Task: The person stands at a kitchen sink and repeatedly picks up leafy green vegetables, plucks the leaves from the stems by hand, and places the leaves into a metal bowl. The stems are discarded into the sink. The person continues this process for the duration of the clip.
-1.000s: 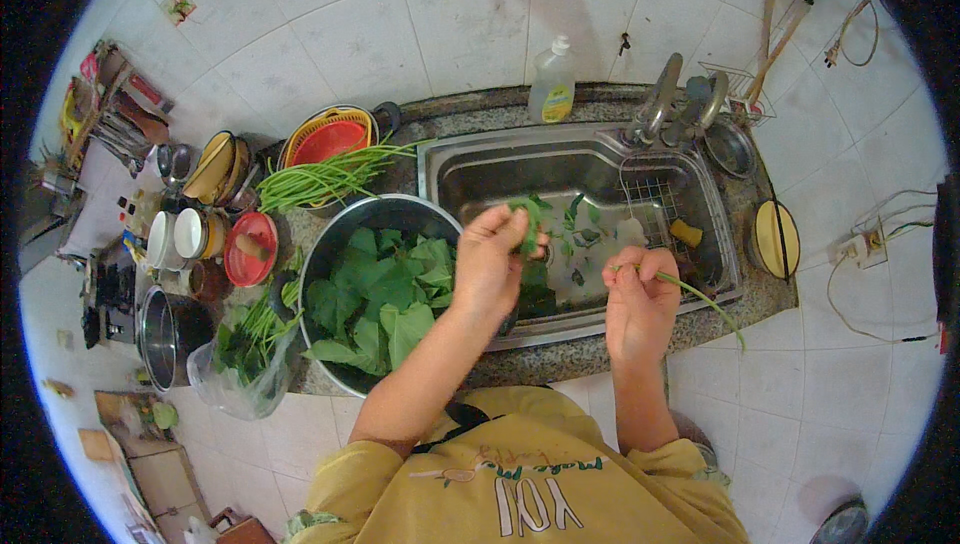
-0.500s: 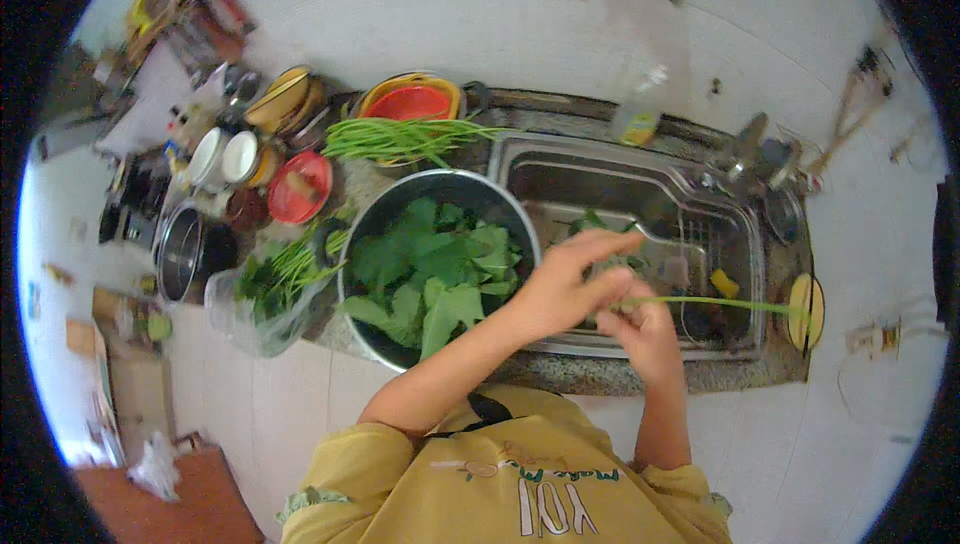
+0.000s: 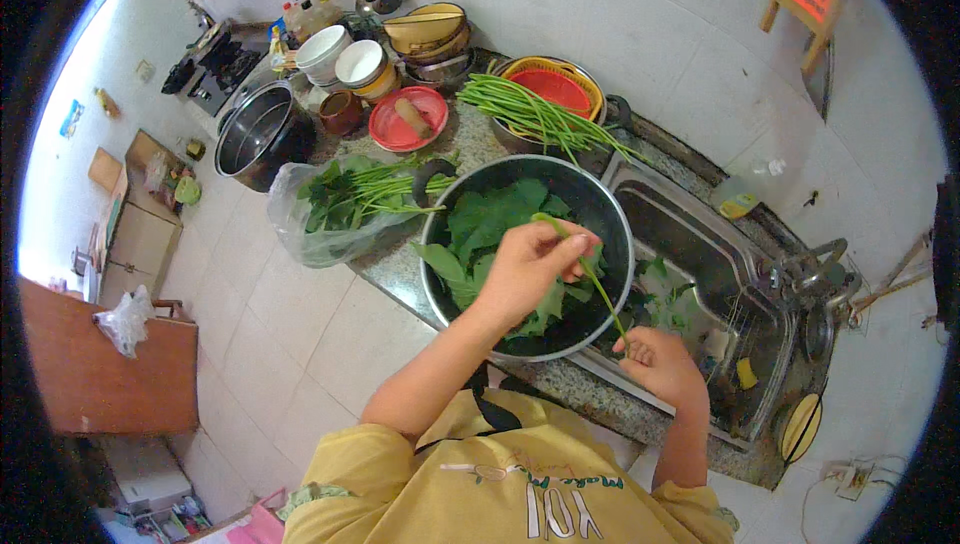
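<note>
Stem (image 3: 590, 274) stretched between both hands over the steel bowl (image 3: 610, 234) — left hand (image 3: 530, 269) pinching its top, right hand (image 3: 655, 359) gripping its lower end. Best pluck leaves close to the stalk, dropping them straight into the bowl.

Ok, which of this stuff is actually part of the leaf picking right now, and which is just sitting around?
In use:
left hand
right hand
green stem held between both hands
metal bowl of picked leaves
bag of greens
sink with a few leaves in it

Lying about:
long beans
red plate
steel pot
stacked bowls
</note>
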Action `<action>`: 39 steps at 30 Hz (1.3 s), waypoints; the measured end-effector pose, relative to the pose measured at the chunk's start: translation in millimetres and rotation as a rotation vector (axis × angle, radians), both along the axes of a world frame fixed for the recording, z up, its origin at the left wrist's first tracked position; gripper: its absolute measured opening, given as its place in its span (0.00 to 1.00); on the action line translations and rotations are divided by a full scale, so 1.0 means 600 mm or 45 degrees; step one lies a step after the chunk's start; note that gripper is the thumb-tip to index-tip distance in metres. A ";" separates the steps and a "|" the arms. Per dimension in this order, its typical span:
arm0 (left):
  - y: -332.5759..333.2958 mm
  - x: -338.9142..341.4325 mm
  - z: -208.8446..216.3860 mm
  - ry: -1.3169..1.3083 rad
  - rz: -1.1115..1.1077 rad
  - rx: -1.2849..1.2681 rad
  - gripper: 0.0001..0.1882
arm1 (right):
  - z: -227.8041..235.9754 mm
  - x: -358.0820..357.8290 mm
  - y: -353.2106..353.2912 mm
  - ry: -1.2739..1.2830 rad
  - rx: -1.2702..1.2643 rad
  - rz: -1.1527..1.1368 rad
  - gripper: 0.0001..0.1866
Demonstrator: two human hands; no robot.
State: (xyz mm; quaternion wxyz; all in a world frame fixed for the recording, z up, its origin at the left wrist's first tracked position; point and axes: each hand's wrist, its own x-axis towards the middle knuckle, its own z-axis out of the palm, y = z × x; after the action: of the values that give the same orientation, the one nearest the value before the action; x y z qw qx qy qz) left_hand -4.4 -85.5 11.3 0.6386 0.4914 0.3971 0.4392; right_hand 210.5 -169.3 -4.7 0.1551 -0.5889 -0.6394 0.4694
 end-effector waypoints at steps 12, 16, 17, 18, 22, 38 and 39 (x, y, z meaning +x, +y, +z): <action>0.058 -0.194 -0.030 -0.397 -0.002 -0.063 0.08 | 0.029 -0.213 0.079 0.107 0.329 -0.322 0.10; 0.086 -0.277 -0.032 -0.356 -0.030 -0.043 0.08 | 0.020 -0.304 0.120 0.080 0.482 -0.383 0.07; 0.098 -0.298 -0.044 -0.324 -0.076 -0.045 0.08 | 0.020 -0.326 0.128 0.018 0.545 -0.390 0.07; 0.109 -0.313 -0.051 -0.282 -0.085 -0.053 0.08 | 0.019 -0.342 0.137 -0.045 0.606 -0.397 0.08; 0.137 -0.345 -0.065 -0.129 -0.101 -0.043 0.09 | -0.004 -0.369 0.149 -0.055 0.676 -0.568 0.09; 0.047 -0.448 -0.158 0.042 0.110 -0.243 0.08 | -0.074 -0.257 0.492 -0.639 1.269 -0.419 0.11; 0.043 -0.451 -0.156 0.056 0.151 -0.287 0.08 | -0.079 -0.254 0.500 -0.667 1.283 -0.392 0.12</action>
State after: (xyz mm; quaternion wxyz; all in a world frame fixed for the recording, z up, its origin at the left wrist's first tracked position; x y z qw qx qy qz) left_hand -274.8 -59.6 -82.2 0.6539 0.4015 0.4863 0.4181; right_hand 58.2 130.9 -52.2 0.3191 -0.6251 -0.7077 -0.0814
